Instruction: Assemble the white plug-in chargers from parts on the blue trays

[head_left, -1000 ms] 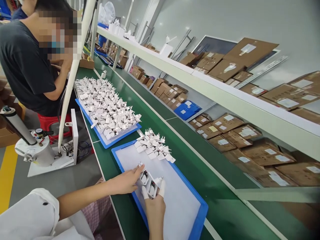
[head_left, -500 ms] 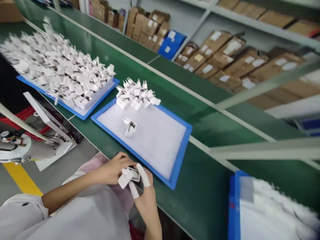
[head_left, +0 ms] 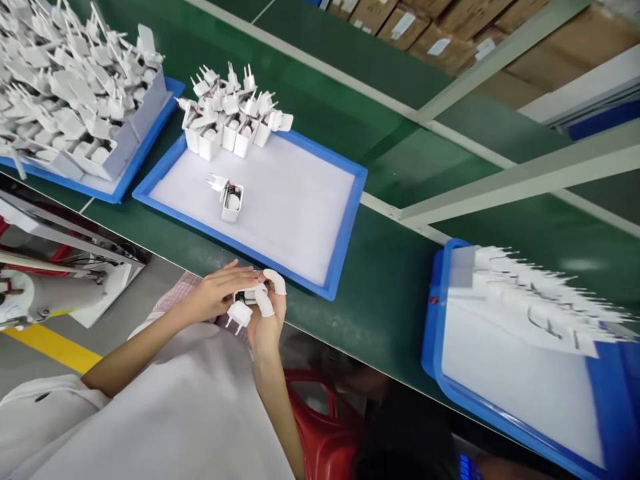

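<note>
Between both hands, just off the bench's near edge, is a white plug adapter point(head_left: 240, 315) with its pronged cap hanging off the housing, prongs pointing down. My left hand point(head_left: 220, 290) wraps over the housing's left side, fingers pressed along its top. My right hand point(head_left: 270, 310), with white finger cots on two digits, grips it from the right. Part of the housing is hidden by the fingers. Beyond the hands, one opened adapter point(head_left: 232, 203) stands on the lined blue tray point(head_left: 295, 200), its inner parts showing. A cluster of opened adapters point(head_left: 233, 117) stands at that tray's far left corner.
At left, another blue tray point(head_left: 120, 190) is piled with opened adapters point(head_left: 65, 100). To the right, a blue tray point(head_left: 445, 360) holds rows of white pronged pieces point(head_left: 540, 293). A metal frame point(head_left: 520, 177) crosses the bench. Below is a red stool point(head_left: 330, 440).
The view has swung right and down, bringing the right-hand tray further in. The adapter has turned in my hands, so its cap's prongs now show pointing down.
</note>
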Demonstrator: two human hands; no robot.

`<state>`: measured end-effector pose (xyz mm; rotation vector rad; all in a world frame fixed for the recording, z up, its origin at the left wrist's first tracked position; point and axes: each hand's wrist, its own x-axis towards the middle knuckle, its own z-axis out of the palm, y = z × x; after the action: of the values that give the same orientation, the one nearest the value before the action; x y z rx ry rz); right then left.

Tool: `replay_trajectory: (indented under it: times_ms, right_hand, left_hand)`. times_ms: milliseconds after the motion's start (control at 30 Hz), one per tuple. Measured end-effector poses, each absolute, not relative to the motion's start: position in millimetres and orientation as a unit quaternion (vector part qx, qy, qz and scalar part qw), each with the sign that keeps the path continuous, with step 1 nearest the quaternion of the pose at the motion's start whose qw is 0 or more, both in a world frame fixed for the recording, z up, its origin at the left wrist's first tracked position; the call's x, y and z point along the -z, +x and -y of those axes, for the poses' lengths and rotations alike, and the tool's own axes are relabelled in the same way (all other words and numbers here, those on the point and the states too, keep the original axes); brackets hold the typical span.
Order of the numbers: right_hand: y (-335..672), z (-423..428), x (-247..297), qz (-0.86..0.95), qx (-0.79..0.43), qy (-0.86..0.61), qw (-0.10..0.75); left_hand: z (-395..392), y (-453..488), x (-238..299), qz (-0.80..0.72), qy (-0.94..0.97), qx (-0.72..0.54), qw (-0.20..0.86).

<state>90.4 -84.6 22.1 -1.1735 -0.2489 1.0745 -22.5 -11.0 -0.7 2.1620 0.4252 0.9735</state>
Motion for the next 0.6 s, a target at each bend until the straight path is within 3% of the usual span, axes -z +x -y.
replay_trajectory:
  times_ms: [367,600]
  right_hand:
    - [77.7,74.4,-24.6,0.119,-0.401,-0.567,0.710]
    - [79.9,73.6,-28.1,0.068,-0.434,-0.521,0.732]
  left_hand:
    - [7.3,-20.7,-3.7,-0.164,0.828,-0.377,0.382]
    - [5.1,-21.2,-2.5,-0.154,0.825,-0.365,0.403]
